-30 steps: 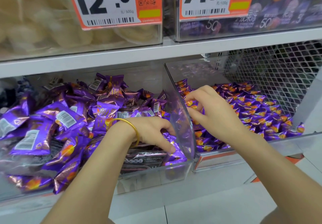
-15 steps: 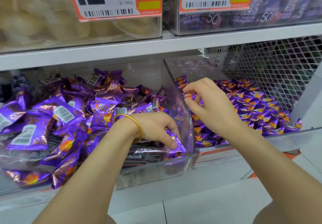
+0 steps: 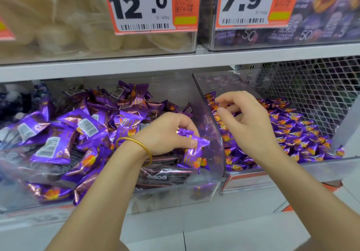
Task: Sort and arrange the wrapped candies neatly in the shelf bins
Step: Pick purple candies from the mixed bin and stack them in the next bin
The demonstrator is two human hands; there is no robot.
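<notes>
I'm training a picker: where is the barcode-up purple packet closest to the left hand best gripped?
Probably pinch the barcode-up packet by its flat sealed edge nearest you, coming from above and the front: it lies tilted on top of the pile, and the left bin opens that way.

The pale yellowish goods (image 3: 58,26) are blurred; print on the dark flat packets (image 3: 163,174) is unreadable. The left hand (image 3: 165,133) half-covers a purple foil-wrapped candy (image 3: 196,153); the right hand (image 3: 251,127), with curled fingers (image 3: 229,97), perhaps hides another.
</notes>
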